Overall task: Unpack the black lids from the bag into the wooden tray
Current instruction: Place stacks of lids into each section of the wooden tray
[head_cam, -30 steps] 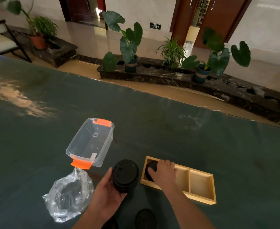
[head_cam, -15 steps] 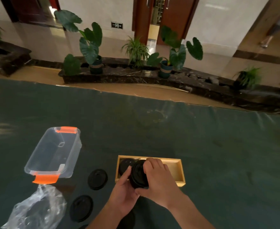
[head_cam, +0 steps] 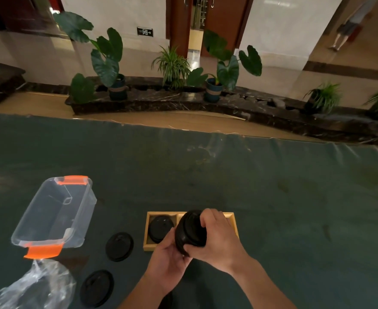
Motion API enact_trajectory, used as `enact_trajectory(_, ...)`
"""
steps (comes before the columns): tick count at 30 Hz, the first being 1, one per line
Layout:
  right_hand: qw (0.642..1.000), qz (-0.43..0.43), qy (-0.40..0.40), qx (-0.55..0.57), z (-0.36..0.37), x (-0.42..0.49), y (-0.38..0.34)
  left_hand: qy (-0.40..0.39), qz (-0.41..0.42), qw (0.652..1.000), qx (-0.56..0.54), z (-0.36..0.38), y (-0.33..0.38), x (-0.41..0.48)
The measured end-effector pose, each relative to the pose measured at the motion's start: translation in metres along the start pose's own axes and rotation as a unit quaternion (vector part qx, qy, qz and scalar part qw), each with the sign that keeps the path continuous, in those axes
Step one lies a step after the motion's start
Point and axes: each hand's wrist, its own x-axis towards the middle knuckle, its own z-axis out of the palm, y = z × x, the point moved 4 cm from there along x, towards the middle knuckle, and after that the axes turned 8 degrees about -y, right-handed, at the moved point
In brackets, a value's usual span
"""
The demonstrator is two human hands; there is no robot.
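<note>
A stack of black lids [head_cam: 191, 233] is held on its side just above the wooden tray [head_cam: 147, 230]. My left hand [head_cam: 169, 262] cups the stack from below and my right hand [head_cam: 214, 241] grips its top end. One black lid [head_cam: 161, 227] lies in the tray's left compartment. Two loose black lids [head_cam: 119, 246] [head_cam: 97, 287] lie on the table to the left of the tray. The clear plastic bag [head_cam: 36, 286] sits crumpled at the lower left; its contents cannot be made out.
A clear plastic box [head_cam: 54, 212] with orange clips stands left of the tray, just beyond the bag. The green table cover [head_cam: 228, 175] stretches far ahead and to the right. Potted plants line the floor beyond the table's far edge.
My right hand left the tray and joined my left hand on the lid stack, which moved right over the tray. The view has shifted right.
</note>
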Motion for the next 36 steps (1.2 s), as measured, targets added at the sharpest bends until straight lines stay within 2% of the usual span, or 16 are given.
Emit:
enact_trajectory(4,0.992,0.064,0.099,0.055,-0.01,0.018,0.02,0.011,0.028,0.999,-0.018,-0.013,0.017,0.0)
enact_trajectory(6,0.989,0.094,0.109,0.019,-0.004,0.031,0.034,0.024,0.048,0.998,-0.023,-0.026,0.03,-0.004)
enact_trajectory(9,0.989,0.136,0.016,-0.057,0.027,0.051,0.055,0.047,0.068,0.996,-0.019,-0.047,0.046,-0.015)
enact_trajectory(13,0.979,0.156,-0.091,-0.089,0.082,0.07,0.066,0.068,0.089,0.993,-0.029,-0.065,0.058,-0.029)
enact_trajectory(20,0.962,0.189,-0.133,-0.148,0.123,0.085,0.073,0.072,0.117,0.99,-0.046,-0.072,0.072,-0.044)
enact_trajectory(27,0.952,0.205,-0.148,-0.174,0.118,0.084,0.072,0.079,0.11,0.99,-0.046,-0.066,0.072,-0.044)
enact_trajectory(30,0.973,0.203,-0.087,-0.066,0.091,0.069,0.066,0.083,0.097,0.991,-0.047,-0.057,0.066,-0.039)
enact_trajectory(32,0.975,0.195,-0.024,0.103,0.07,0.05,0.058,0.082,0.085,0.992,-0.041,-0.048,0.057,-0.032)
enact_trajectory(34,0.934,0.194,-0.018,0.298,0.053,0.025,0.046,0.083,0.066,0.994,-0.028,-0.037,0.046,-0.023)
enact_trajectory(36,0.888,0.205,-0.046,0.409,0.044,0.001,0.036,0.089,0.048,0.995,-0.015,-0.027,0.033,-0.013)
